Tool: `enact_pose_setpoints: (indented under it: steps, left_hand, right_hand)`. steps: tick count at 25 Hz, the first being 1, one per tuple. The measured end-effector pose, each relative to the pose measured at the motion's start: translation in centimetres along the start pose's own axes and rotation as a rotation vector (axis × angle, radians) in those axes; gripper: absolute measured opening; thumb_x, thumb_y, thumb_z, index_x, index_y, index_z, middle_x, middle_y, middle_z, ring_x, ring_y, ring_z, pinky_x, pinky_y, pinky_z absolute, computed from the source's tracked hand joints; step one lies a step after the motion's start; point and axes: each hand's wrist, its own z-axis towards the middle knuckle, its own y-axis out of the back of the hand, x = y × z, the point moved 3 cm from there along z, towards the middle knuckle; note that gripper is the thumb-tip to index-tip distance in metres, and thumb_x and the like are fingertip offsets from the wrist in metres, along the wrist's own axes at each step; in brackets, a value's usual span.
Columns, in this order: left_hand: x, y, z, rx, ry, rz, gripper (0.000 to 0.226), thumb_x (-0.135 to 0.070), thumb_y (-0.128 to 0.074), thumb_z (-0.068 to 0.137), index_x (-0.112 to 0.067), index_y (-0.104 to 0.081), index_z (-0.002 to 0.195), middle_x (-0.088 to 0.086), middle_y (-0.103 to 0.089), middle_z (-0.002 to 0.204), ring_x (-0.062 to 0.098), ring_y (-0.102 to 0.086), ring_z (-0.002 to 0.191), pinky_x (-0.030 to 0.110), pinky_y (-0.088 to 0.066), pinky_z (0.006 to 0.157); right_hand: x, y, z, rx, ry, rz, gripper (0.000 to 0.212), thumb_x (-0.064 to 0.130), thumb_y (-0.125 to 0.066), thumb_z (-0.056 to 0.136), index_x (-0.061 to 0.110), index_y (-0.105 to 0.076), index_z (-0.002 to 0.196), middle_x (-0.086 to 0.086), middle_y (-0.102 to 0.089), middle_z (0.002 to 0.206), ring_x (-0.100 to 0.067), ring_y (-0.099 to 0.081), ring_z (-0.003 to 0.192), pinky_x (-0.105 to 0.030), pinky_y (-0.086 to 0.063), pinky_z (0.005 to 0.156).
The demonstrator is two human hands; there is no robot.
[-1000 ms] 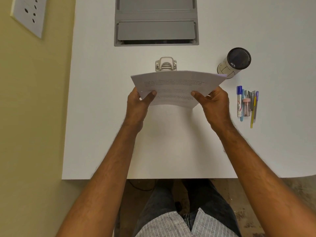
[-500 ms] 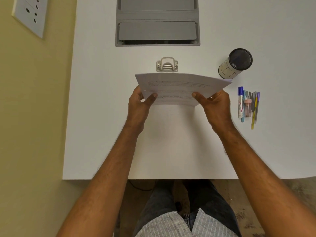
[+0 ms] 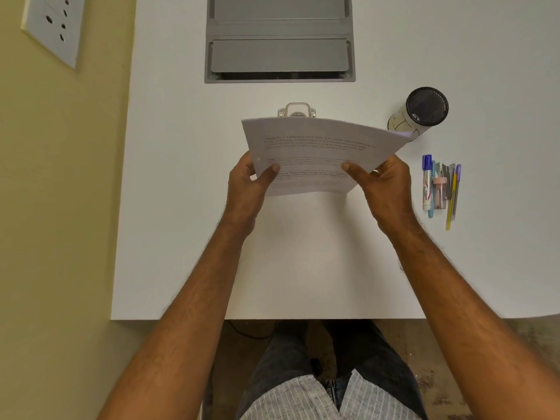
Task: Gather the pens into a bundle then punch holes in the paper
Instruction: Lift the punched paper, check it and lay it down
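Head view shows the paper held above the bench in both hands, its far edge drooping over the hole punch so that only the back of the punch shows. The left hand pinches the sheet's left side, thumb on top and fingers beneath; the right hand pinches the right side the same way. The sheet bows between them.

Several things could go wrong from here, as I judge it. That bowed far edge may ride over the punch's slot instead of into it, or enter askew, which would put the holes crooked or too close to the margin. Since the sheet hides the slot, the feed is partly blind. Once one hand lets go to press the lever, the loose side could swing and pull the edge out of line.

The pens lie side by side at the right of the bench, near the right hand but apart from it, and look gathered already. A careless elbow could scatter them.

Beyond them a cylindrical holder stands tilted in this wide view; its dark mouth shows nothing I can make out inside. A grey recessed tray at the far edge of the bench has its flap closed, contents hidden.
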Motion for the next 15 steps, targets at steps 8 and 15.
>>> enact_pose_setpoints:
  steps: [8, 15]
  left_hand:
    - [-1.0, 0.6, 0.1, -0.021, -0.022, -0.029, 0.028, -0.011, -0.071, 0.094, -0.031, -0.071, 0.114, -0.012, -0.076, 0.110, 0.011, -0.070, 0.101, 0.020, -0.057, 0.085]
    - [-1.8, 0.7, 0.3, -0.035, -0.037, -0.032, 0.030, -0.013, -0.076, 0.090, -0.037, -0.068, 0.107, -0.017, -0.075, 0.099, 0.008, -0.067, 0.093, 0.018, -0.055, 0.081]
  right_hand:
    - [1.9, 0.9, -0.3, -0.048, -0.007, 0.029, 0.037, 0.022, -0.080, 0.089, 0.030, -0.065, 0.122, 0.040, -0.070, 0.094, 0.014, -0.068, 0.095, -0.004, -0.052, 0.075]
    - [2.0, 0.8, -0.3, -0.051, 0.002, 0.029, 0.038, 0.025, -0.079, 0.090, 0.025, -0.067, 0.125, 0.033, -0.068, 0.097, 0.016, -0.066, 0.089, -0.003, -0.051, 0.075]
